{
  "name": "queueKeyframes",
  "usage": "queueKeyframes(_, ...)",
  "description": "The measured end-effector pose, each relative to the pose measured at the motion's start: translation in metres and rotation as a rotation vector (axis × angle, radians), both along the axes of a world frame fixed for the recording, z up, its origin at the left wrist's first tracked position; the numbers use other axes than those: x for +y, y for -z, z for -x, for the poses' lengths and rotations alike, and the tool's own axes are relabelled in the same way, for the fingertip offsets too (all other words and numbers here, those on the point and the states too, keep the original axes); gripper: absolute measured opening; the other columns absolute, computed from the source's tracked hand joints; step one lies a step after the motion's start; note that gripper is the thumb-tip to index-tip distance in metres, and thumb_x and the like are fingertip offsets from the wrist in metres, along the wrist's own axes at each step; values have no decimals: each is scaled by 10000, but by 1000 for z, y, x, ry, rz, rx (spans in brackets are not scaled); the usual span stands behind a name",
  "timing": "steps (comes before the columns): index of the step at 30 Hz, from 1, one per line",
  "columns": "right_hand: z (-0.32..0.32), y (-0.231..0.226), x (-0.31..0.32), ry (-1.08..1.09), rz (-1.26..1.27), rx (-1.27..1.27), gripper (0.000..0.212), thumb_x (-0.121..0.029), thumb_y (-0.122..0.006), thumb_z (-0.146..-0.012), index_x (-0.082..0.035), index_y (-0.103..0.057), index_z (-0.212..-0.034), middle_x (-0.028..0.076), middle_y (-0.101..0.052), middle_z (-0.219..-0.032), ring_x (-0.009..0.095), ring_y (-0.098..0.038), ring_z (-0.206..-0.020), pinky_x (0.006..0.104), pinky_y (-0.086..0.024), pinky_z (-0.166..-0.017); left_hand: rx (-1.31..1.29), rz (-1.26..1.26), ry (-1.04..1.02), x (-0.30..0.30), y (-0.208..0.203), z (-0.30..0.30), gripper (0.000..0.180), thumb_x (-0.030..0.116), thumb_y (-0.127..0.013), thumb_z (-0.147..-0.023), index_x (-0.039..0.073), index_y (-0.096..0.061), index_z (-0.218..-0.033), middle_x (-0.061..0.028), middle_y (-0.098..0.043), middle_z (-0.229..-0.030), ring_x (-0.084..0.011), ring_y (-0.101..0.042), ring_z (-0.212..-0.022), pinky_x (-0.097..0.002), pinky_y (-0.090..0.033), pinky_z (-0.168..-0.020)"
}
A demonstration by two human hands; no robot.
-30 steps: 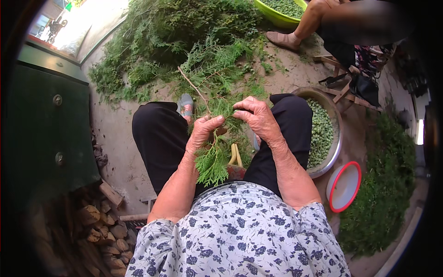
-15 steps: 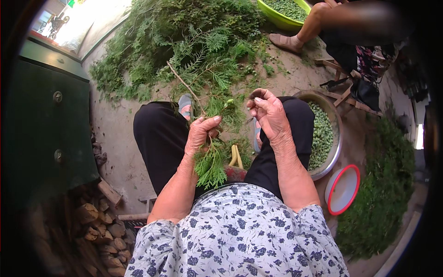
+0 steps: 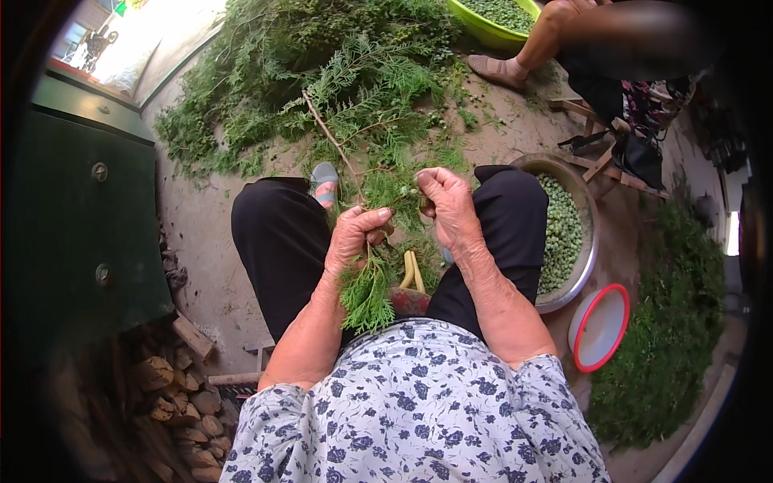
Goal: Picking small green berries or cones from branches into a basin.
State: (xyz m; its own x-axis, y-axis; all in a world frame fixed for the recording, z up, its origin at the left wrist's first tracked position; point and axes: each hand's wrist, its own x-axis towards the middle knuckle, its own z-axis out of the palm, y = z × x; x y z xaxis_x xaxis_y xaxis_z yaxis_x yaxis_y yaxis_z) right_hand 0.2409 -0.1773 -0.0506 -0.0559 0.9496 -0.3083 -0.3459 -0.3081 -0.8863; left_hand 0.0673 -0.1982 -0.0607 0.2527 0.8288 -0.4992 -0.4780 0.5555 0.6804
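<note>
My left hand (image 3: 354,233) is closed around a conifer branch (image 3: 328,134). Its bare brown stem slants up and away from the fist, while a flat green spray (image 3: 368,299) hangs below the wrist. Just to the right, my right hand (image 3: 452,208) is closed in a pinch beside the branch's leafy side shoots. What lies between those fingertips is hidden. Beyond my right knee stands a metal basin (image 3: 592,241) holding many small green cones (image 3: 561,237). Two pale yellow handles (image 3: 413,272) stick up between my thighs, near more greenery.
A big heap of cut conifer branches (image 3: 266,88) lies ahead. Right of the basin are a red-rimmed white bowl (image 3: 575,338) and another green pile (image 3: 660,346). Another person's leg (image 3: 538,48) is near a lime-green tub (image 3: 483,32). Left are a dark green cabinet (image 3: 72,209) and firewood (image 3: 173,394).
My right hand has moved left and slightly down, from apart from the branch to beside its shoots. The left hand keeps its hold, with the stem tilted slightly differently.
</note>
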Motion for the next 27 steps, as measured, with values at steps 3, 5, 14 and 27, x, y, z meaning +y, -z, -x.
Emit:
queueKeyframes(3,-28,16,13,195,-10,351,145,-150,-549,-880,-7,-540,-861,49,-545,-734,100,-473,-573,200,-368,-477,-59,-44,-14,-2,1,5,131,100,-661,-745,33,-549,-743,-1,-514,-590,-56,-409,-463,-199,-342,-452)
queueKeyframes(5,-22,-9,15,181,33,407,123,-126,-537,-879,-3,-537,-877,63,-557,-758,125,-502,-607,214,-393,-500,14,-24,-24,-4,1,7,130,100,-660,-742,42,-544,-726,-5,-512,-586,-71,-415,-463,-210,-354,-465)
queueKeyframes(14,-17,-13,-1,-171,-31,158,252,22,-583,-764,-10,-569,-1013,-3,-530,-788,76,-509,-652,204,-386,-522,-95,-72,-10,-1,4,8,163,126,-624,-771,68,-515,-665,27,-412,-509,-89,-399,-467,-276,-433,-607)
queueKeyframes(27,-13,-10,0,154,-363,-701,190,-21,-646,-743,-4,-626,-931,17,-553,-785,103,-543,-687,223,-442,-602,26,-25,37,-2,-5,8,142,142,-644,-745,34,-553,-760,-6,-499,-579,-81,-417,-483,-240,-395,-531)
